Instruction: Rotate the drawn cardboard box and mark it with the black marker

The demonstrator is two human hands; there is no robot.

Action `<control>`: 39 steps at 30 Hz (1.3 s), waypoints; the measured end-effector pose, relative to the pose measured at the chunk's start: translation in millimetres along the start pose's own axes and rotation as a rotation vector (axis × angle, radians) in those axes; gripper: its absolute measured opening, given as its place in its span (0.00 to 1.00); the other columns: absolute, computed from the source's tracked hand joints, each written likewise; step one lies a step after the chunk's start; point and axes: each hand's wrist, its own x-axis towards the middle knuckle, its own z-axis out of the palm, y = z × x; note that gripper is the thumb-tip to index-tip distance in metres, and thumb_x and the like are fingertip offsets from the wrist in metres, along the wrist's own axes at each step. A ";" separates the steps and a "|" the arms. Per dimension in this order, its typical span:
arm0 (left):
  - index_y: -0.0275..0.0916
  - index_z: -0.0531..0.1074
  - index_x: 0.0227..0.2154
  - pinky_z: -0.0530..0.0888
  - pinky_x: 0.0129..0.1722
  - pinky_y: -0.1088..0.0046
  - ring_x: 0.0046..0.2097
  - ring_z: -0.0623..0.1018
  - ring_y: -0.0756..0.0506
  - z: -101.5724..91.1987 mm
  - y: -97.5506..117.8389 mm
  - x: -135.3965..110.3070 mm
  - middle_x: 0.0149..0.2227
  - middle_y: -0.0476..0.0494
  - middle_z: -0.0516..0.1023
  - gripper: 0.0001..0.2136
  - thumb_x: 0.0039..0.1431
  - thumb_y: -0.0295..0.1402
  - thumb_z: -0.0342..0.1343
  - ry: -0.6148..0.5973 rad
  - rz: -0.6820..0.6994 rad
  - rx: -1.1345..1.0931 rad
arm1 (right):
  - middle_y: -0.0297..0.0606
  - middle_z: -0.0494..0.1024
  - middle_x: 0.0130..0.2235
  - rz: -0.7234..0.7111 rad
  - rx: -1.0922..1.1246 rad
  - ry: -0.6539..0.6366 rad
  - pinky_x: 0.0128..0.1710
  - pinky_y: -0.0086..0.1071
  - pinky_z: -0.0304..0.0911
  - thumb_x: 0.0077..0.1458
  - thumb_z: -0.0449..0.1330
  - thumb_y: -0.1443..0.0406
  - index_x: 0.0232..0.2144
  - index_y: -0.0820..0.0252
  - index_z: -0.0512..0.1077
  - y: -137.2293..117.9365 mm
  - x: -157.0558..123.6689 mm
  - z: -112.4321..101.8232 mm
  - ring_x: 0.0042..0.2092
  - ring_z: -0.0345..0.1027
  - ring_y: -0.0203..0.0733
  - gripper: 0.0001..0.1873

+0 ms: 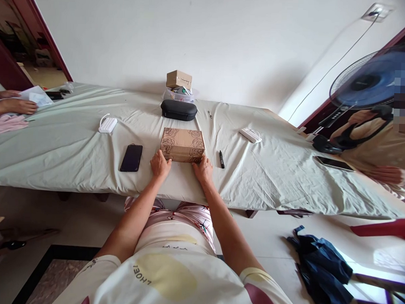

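Note:
A brown cardboard box (183, 144) printed with swirl patterns lies on the cloth-covered table (69, 152) right in front of me. My left hand (160, 164) rests against the box's near left corner, fingers curled onto its front face. My right hand (203, 168) touches the near right corner the same way. Both hands press on the box from the front; it stays flat on the cloth. A black marker (221, 159) lies just right of the box, and a black phone (131, 158) just left of it.
Behind the box sit a black zipped case (178, 110), a clear bag (179, 95) and a smaller cardboard box (179, 79). White gadgets (107, 124) lie left and right. Another person's hands (14, 104) are far left; a seated person (385, 140), a phone (334, 163) and a fan (367, 82) right.

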 end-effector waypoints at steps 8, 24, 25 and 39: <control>0.29 0.42 0.72 0.68 0.63 0.52 0.65 0.69 0.26 2.0 4.6 -3.0 0.63 0.17 0.66 0.58 0.48 0.41 0.75 0.074 0.155 -0.167 | 0.52 0.71 0.53 -0.048 0.089 0.110 0.58 0.51 0.64 0.53 0.69 0.51 0.71 0.63 0.50 -0.3 0.1 1.5 0.55 0.67 0.58 0.53; 0.20 0.40 0.72 0.69 0.59 0.49 0.62 0.71 0.22 -5.1 20.0 -9.9 0.57 0.13 0.71 0.63 0.48 0.50 0.74 0.125 0.098 -0.085 | 0.57 0.73 0.51 -0.002 -0.071 0.171 0.56 0.57 0.61 0.55 0.65 0.43 0.72 0.67 0.49 -29.9 -9.1 -5.3 0.53 0.68 0.63 0.55; 0.21 0.41 0.72 0.69 0.59 0.49 0.62 0.71 0.22 -4.7 20.0 -9.7 0.57 0.14 0.71 0.63 0.47 0.49 0.74 0.127 0.093 -0.091 | 0.57 0.73 0.51 -0.002 -0.062 0.170 0.56 0.56 0.61 0.56 0.65 0.43 0.72 0.66 0.50 -28.7 -8.7 -5.1 0.53 0.68 0.63 0.54; 0.36 0.55 0.69 0.71 0.59 0.55 0.59 0.74 0.33 2.6 -2.3 2.0 0.62 0.25 0.72 0.39 0.62 0.51 0.62 0.314 0.141 -0.411 | 0.39 0.74 0.40 -0.247 0.423 0.353 0.52 0.45 0.70 0.65 0.58 0.57 0.68 0.53 0.62 5.3 6.5 1.3 0.43 0.70 0.45 0.31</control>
